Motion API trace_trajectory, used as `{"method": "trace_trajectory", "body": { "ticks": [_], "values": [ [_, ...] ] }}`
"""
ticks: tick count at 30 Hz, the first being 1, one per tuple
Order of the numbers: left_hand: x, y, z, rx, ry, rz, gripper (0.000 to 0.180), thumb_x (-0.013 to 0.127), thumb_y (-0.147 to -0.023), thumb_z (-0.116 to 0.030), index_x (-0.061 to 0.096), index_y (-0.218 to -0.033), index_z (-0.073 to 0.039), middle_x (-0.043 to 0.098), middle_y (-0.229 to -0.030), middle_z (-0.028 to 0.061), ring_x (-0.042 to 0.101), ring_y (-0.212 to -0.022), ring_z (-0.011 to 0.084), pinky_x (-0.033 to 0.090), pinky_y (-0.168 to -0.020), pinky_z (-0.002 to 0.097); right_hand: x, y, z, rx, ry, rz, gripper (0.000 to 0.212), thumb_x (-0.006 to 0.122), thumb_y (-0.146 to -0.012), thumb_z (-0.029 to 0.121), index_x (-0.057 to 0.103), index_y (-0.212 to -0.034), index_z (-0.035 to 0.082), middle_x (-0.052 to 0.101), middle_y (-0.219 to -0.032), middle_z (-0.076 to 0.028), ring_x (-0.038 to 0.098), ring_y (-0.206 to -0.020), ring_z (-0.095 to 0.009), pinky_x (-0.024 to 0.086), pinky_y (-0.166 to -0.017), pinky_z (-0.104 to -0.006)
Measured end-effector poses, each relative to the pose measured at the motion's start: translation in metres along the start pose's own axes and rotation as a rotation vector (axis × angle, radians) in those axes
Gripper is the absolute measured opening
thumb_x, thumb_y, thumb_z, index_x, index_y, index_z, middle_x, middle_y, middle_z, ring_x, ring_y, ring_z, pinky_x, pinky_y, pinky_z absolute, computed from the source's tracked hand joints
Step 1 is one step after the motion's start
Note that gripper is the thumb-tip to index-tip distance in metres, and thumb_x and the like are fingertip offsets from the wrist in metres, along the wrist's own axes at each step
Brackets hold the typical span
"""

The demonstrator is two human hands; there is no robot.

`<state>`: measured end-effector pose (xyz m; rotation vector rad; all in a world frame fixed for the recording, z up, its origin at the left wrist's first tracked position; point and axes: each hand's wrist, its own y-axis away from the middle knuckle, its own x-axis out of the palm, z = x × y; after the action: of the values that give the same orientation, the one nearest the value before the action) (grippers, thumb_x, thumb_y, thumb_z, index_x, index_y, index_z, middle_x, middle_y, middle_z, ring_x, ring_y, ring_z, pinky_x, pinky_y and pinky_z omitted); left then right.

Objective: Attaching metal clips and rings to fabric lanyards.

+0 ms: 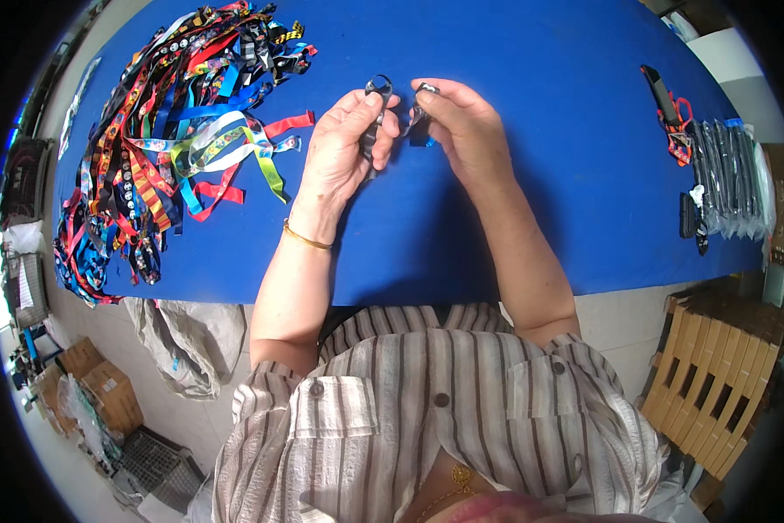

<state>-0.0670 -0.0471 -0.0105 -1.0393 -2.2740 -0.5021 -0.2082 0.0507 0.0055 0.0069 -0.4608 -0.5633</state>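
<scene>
Left hand (pixel 344 144) grip clenched round dark strap with metal ring (pixel 379 85) above blue tabletop (pixel 540 105). Right hand (pixel 461 126) fingertips pinch small metal clip (pixel 425 90). Heap of colourful lanyards (pixel 165 122) at left.

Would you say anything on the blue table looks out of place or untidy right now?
Only mildly: the pile of coloured ribbons at the left lies tangled, with loose ends trailing over the blue table and its near edge. The left hand and right hand hold small dark pieces normally.
</scene>
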Motion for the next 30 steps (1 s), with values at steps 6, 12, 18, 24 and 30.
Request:
{"method": "trace_trajectory", "body": {
  "ticks": [6,12,18,24,30],
  "values": [
    [0.004,0.001,0.002,0.011,-0.079,-0.070,0.019,0.058,-0.100,-0.015,0.050,-0.104,0.001,0.062,-0.069,0.0083,0.049,-0.047,0.0100,0.039,-0.040,0.0220,-0.003,-0.004,-0.012,-0.046,-0.011,0.027,0.026,0.071,-0.089,0.009,0.065,-0.113,0.000,0.069,-0.094,-0.005,0.063,-0.083,-0.008,0.048,-0.069,-0.0199],
    [0.004,0.004,0.002,0.044,-0.207,-0.083,0.017,0.059,-0.100,-0.012,0.046,-0.103,0.000,0.062,-0.069,0.0091,0.045,-0.044,0.0084,0.036,-0.039,0.0198,-0.001,0.003,-0.003,-0.106,0.196,0.066,0.017,0.070,-0.091,0.008,0.061,-0.103,-0.002,0.070,-0.094,-0.010,0.066,-0.086,-0.012,0.053,-0.077,-0.0235],
    [0.012,0.006,0.002,0.029,-0.332,0.023,0.018,0.058,-0.100,-0.017,0.050,-0.106,-0.002,0.060,-0.071,0.0064,0.045,-0.048,0.0054,0.031,-0.041,0.0179,-0.006,0.001,-0.001,-0.126,0.198,0.158,0.016,0.068,-0.092,0.007,0.063,-0.103,-0.003,0.071,-0.093,-0.008,0.067,-0.084,-0.012,0.055,-0.077,-0.0239],
    [0.018,0.009,0.000,0.041,-0.497,0.000,0.017,0.061,-0.099,-0.017,0.053,-0.104,-0.003,0.060,-0.068,0.0031,0.042,-0.047,0.0037,0.029,-0.042,0.0172,-0.006,0.003,0.001,-0.164,0.362,0.182,0.015,0.066,-0.094,0.011,0.067,-0.102,-0.002,0.071,-0.092,-0.006,0.066,-0.081,-0.010,0.054,-0.074,-0.0229],
    [0.011,0.008,-0.002,0.100,-0.383,0.064,0.011,0.061,-0.100,-0.016,0.055,-0.101,-0.006,0.060,-0.066,0.0022,0.041,-0.047,0.0034,0.028,-0.042,0.0179,-0.008,-0.001,0.005,-0.132,0.444,-0.064,0.026,0.066,-0.096,0.025,0.068,-0.096,-0.001,0.069,-0.087,-0.004,0.064,-0.078,-0.009,0.052,-0.071,-0.0210]
  ]
}}
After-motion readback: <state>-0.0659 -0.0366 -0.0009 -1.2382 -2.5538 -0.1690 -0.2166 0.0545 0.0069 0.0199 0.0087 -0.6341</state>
